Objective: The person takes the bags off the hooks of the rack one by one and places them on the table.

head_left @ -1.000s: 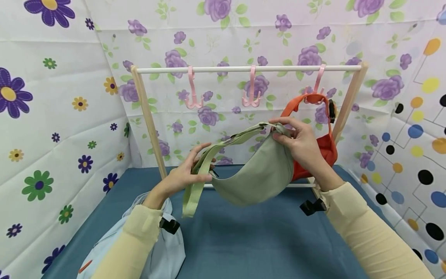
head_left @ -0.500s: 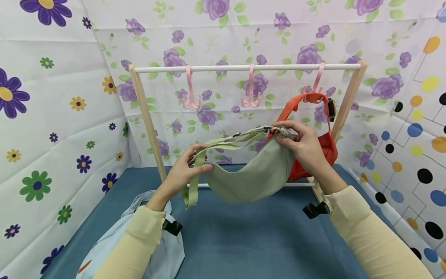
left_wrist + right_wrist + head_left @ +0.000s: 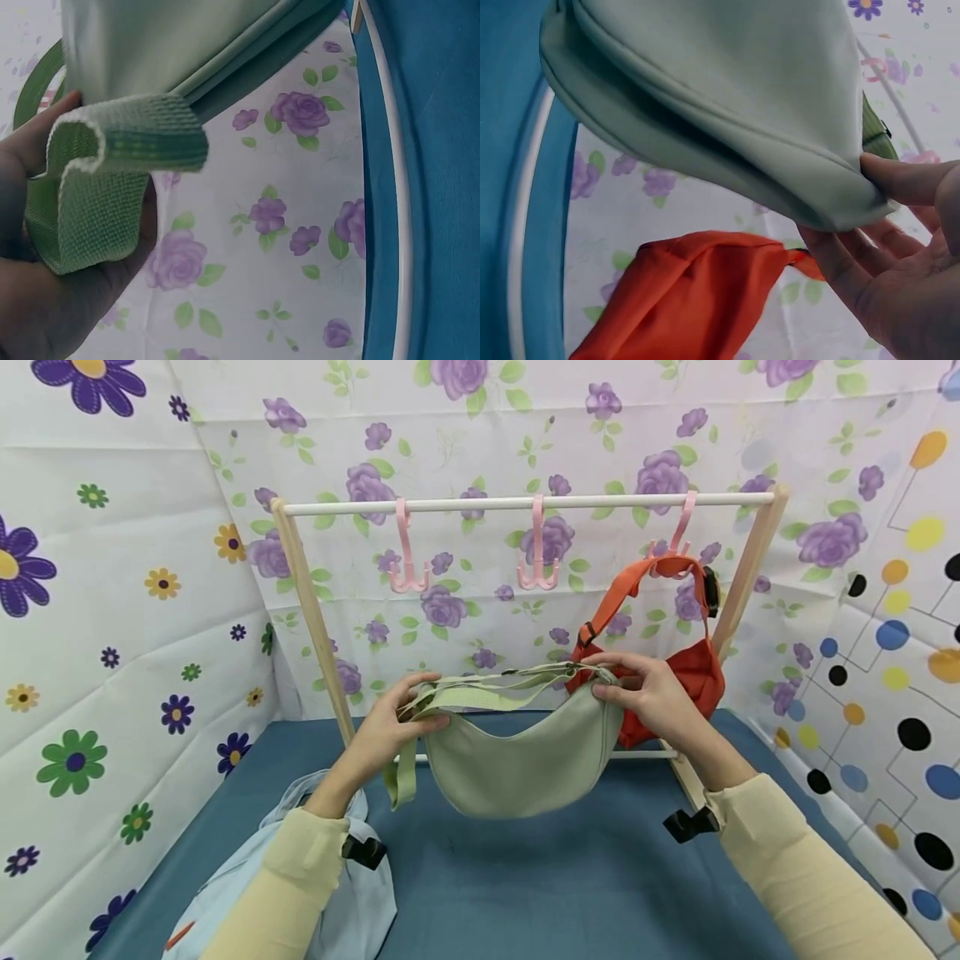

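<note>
A sage-green waist bag (image 3: pixel 517 768) is held up in front of the rack, its curved body sagging between both hands. My left hand (image 3: pixel 390 722) pinches the bag's left end, thumb in front; in the left wrist view a folded loop of green webbing strap (image 3: pixel 105 195) passes through that hand. At the other end, my right hand (image 3: pixel 648 697) pinches the bag's upper right corner between thumb and fingers. The strap's upper run (image 3: pixel 495 695) lies slack along the top between the hands. Behind the right hand, an orange-red waist bag (image 3: pixel 697 672) hangs from the right pink hook (image 3: pixel 681 527).
The rack has a white top rail (image 3: pixel 465 506) and wooden legs (image 3: pixel 311 610). A left pink hook (image 3: pixel 407 556) and a middle pink hook (image 3: pixel 537 552) hang from it. A light-blue cloth bag (image 3: pixel 352 893) lies on the blue tabletop (image 3: pixel 585 885), under my left forearm.
My right hand has come down, levelling the green bag. The left hand has gone from loosely around the strap to pinching the bag's end. The loose strap has gathered along the top.
</note>
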Demonstrator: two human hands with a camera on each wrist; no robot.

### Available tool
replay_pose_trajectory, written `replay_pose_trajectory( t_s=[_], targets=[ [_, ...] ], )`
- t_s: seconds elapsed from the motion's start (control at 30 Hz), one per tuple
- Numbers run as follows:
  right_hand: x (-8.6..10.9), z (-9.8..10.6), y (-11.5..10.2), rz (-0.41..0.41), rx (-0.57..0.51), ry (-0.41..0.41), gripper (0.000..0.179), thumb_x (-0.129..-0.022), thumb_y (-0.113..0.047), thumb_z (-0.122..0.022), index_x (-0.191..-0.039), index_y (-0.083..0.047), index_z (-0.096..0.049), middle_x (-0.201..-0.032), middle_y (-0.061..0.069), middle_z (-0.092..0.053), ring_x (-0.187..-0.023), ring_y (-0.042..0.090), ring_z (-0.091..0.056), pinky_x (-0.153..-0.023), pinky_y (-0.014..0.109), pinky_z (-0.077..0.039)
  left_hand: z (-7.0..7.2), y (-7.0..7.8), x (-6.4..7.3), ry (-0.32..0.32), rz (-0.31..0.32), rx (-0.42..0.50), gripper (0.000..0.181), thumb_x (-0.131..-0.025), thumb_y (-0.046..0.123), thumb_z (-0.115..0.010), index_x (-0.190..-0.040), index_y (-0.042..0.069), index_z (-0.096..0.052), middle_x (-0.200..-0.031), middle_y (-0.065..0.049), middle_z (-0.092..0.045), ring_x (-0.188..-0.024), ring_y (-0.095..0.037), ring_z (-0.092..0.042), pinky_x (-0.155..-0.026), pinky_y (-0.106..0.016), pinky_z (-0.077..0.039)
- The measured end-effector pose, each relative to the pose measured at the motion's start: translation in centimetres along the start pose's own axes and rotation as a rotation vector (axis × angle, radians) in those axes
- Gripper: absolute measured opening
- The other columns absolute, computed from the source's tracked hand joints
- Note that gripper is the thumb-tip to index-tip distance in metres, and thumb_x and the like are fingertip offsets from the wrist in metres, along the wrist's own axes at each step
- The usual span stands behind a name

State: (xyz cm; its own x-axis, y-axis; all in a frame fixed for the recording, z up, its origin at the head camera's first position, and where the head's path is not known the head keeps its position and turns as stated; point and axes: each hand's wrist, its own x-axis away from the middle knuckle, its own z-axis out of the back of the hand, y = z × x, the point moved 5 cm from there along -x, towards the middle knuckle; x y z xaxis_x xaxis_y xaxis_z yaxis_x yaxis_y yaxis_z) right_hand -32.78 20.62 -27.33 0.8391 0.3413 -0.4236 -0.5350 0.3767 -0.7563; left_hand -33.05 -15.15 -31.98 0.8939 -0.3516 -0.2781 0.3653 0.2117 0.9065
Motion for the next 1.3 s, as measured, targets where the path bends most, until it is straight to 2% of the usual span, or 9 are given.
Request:
replay_pose_trajectory(
  t_s=[0.17, 0.2, 0.3, 0.43, 0.57, 0.67, 0.9, 1.17, 1.3],
  targets=[
    [0.8, -0.7, 1.6, -0.037, 0.001, -0.049, 0.037, -0.101, -0.016, -0.071, -0.137, -0.011, -0.068, -0.137, 0.014, -0.064, -0.095, 0.027, -0.07, -0.078, 0.031, -0.059, -0.1, -1.0, 0.6, -0.051, 0.094, -0.019, 0.066, -0.096, 0.029, -0.078, -0.154, 0.031, -0.048, -0.168, -0.01, -0.027, -0.157, -0.039, -0.019, -0.117, -0.066, -0.03],
    [0.9, -0.8, 1.9, -0.037, -0.002, -0.056, 0.037, -0.1, -0.016, -0.072, -0.137, -0.011, -0.068, -0.137, 0.016, -0.064, -0.095, 0.027, -0.071, -0.078, 0.032, -0.059, -0.1, -1.2, 0.7, -0.058, 0.108, -0.022, 0.066, -0.096, 0.031, -0.079, -0.154, 0.032, -0.048, -0.169, -0.009, -0.026, -0.157, -0.039, -0.018, -0.117, -0.066, -0.03],
    [1.4, -1.3, 2.8, -0.049, -0.03, -0.07, 0.037, -0.099, -0.015, -0.073, -0.136, -0.01, -0.068, -0.136, 0.022, -0.064, -0.091, 0.027, -0.072, -0.075, 0.034, -0.06, -0.1, -1.9, 1.0, -0.059, 0.134, -0.046, 0.066, -0.094, 0.034, -0.08, -0.153, 0.034, -0.05, -0.17, -0.005, -0.025, -0.156, -0.038, -0.021, -0.117, -0.065, -0.031],
    [2.3, -2.0, 3.8, -0.085, -0.087, -0.088, 0.039, -0.099, -0.017, -0.073, -0.137, -0.011, -0.067, -0.136, 0.023, -0.064, -0.088, 0.024, -0.072, -0.072, 0.037, -0.061, -0.4, -2.3, 1.4, -0.06, 0.136, -0.062, 0.066, -0.094, 0.031, -0.08, -0.153, 0.03, -0.05, -0.162, -0.01, -0.038, -0.151, -0.039, -0.034, -0.113, -0.06, -0.039],
    [3.3, -2.6, 4.9, -0.125, -0.117, -0.102, 0.041, -0.099, -0.019, -0.074, -0.138, -0.011, -0.066, -0.13, 0.02, -0.065, -0.084, 0.022, -0.068, -0.066, 0.041, -0.06, -0.9, -2.8, 1.7, -0.072, 0.149, -0.029, 0.067, -0.096, 0.028, -0.079, -0.155, 0.026, -0.048, -0.163, -0.012, -0.036, -0.15, -0.039, -0.036, -0.112, -0.058, -0.041],
    [3.9, -3.0, 5.8, -0.148, -0.135, -0.114, 0.043, -0.099, -0.02, -0.074, -0.14, -0.011, -0.065, -0.128, 0.018, -0.065, -0.087, 0.023, -0.067, -0.065, 0.043, -0.06, -1.1, -3.2, 2.0, -0.078, 0.174, -0.011, 0.067, -0.096, 0.028, -0.078, -0.156, 0.025, -0.047, -0.165, -0.01, -0.033, -0.15, -0.038, -0.034, -0.113, -0.059, -0.039],
    [4.7, -3.6, 7.2, -0.212, -0.157, -0.118, 0.044, -0.098, -0.025, -0.076, -0.14, -0.015, -0.066, -0.131, 0.015, -0.065, -0.094, 0.026, -0.067, -0.067, 0.041, -0.06, -1.5, -4.2, 2.5, -0.092, 0.216, 0.01, 0.067, -0.098, 0.027, -0.075, -0.158, 0.018, -0.045, -0.151, -0.017, -0.048, -0.136, -0.037, -0.048, -0.113, -0.058, -0.039],
    [5.0, -3.9, 7.7, -0.229, -0.16, -0.13, 0.045, -0.097, -0.026, -0.076, -0.14, -0.014, -0.065, -0.128, 0.014, -0.067, -0.09, 0.027, -0.064, -0.067, 0.04, -0.058, -1.9, -4.7, 2.9, -0.101, 0.236, 0.025, 0.064, -0.099, 0.024, -0.075, -0.157, 0.018, -0.047, -0.152, -0.018, -0.047, -0.135, -0.037, -0.049, -0.112, -0.056, -0.04],
    [5.1, -4.0, 8.2, -0.248, -0.17, -0.151, 0.046, -0.098, -0.027, -0.075, -0.141, -0.014, -0.064, -0.13, 0.018, -0.065, -0.089, 0.027, -0.064, -0.067, 0.04, -0.058, -2.2, -4.8, 3.0, -0.104, 0.252, 0.016, 0.065, -0.099, 0.024, -0.075, -0.157, 0.018, -0.047, -0.159, -0.017, -0.041, -0.142, -0.04, -0.043, -0.114, -0.058, -0.038]
  ],
)
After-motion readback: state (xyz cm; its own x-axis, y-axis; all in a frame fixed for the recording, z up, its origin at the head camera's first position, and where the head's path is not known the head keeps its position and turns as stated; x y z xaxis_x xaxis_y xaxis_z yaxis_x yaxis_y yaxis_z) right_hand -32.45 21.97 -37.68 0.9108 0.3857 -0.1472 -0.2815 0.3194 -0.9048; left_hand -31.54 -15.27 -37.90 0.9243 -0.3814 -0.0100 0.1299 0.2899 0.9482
